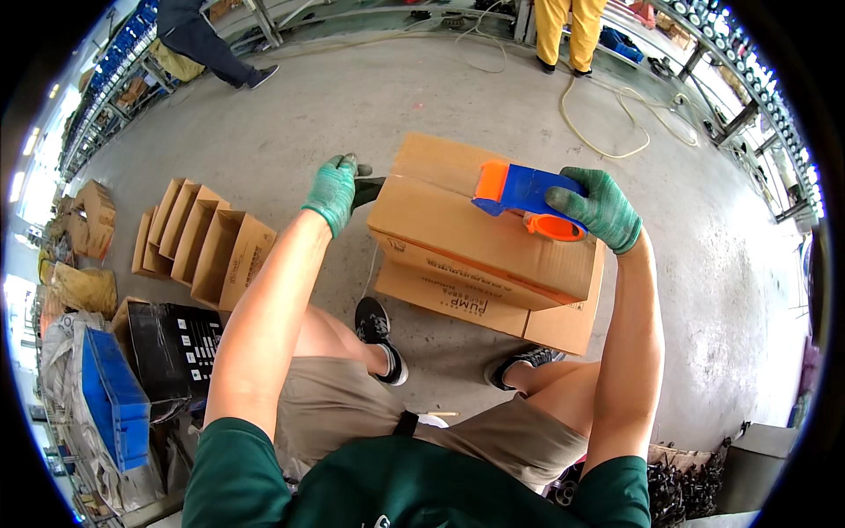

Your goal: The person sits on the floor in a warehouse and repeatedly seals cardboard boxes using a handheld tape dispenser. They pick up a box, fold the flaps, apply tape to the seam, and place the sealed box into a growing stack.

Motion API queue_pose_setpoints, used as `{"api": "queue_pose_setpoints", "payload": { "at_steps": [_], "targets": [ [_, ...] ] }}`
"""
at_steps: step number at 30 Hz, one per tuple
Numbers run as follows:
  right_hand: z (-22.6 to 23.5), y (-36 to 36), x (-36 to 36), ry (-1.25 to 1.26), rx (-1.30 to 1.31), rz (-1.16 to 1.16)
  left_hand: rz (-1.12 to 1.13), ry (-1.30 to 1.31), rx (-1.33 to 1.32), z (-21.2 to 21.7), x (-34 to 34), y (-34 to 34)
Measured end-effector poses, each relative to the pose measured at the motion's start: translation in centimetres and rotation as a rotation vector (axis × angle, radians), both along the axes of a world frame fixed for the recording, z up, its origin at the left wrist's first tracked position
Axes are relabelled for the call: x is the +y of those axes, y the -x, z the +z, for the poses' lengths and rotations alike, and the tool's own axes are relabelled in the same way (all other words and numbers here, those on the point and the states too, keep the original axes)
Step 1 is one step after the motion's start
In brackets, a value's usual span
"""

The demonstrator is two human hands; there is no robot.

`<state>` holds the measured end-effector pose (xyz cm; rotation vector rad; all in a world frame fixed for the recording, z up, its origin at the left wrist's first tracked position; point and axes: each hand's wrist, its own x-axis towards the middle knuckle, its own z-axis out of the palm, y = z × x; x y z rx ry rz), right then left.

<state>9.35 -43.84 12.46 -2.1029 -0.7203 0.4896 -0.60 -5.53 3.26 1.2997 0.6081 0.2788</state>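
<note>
The wide fisheye view looks down and forward from the head of the wearer (414, 480), close above the cardboard box (449, 214) mid-frame, and takes in floor (334, 110) toward the upper edge.

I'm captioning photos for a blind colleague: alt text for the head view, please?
A gloved right hand holds a blue and orange tape dispenser over a cardboard box on a lower box; the gloved left hand is left of them. Open cartons stand farther left.
</note>
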Motion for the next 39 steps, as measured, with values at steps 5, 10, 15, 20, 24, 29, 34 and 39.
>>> {"api": "queue_pose_setpoints", "payload": {
  "at_steps": [5, 10, 15, 20, 24, 29, 34, 39],
  "targets": [
    [-0.3, -0.3, 0.1, 0.006, 0.021, 0.012, -0.256, 0.051, 0.118, -6.0, 0.8, -0.8],
    [-0.1, -0.1, 0.7, 0.016, -0.015, 0.027, -0.298, -0.507, 0.309, -8.6, 2.3, -2.3],
    [0.1, -0.7, -0.3, 0.062, -0.009, 0.015, -0.576, -0.63, 0.052, 3.4, -5.1, -2.1],
    [1.9, -1.2, -0.1, 0.125, -0.049, 0.059, -0.658, -0.58, -0.089, -0.2, -2.9, -2.4],
    [5.3, -1.1, -6.7, 0.318, 0.003, -0.06, -0.628, -0.594, -0.071, 0.1, -2.7, -2.0],
    [8.7, -1.4, -21.0, 0.547, 0.039, -0.178, -0.627, -0.626, -0.019, 0.7, -3.0, -1.5],
    [8.1, -0.7, -19.5, 0.74, -0.07, -0.165, -0.608, -0.675, 0.056, 1.4, -3.6, -1.4],
    [3.9, -2.0, -15.2, 0.869, -0.003, -0.038, -0.606, -0.597, 0.123, 2.5, -4.2, -1.3]
  ]
}}
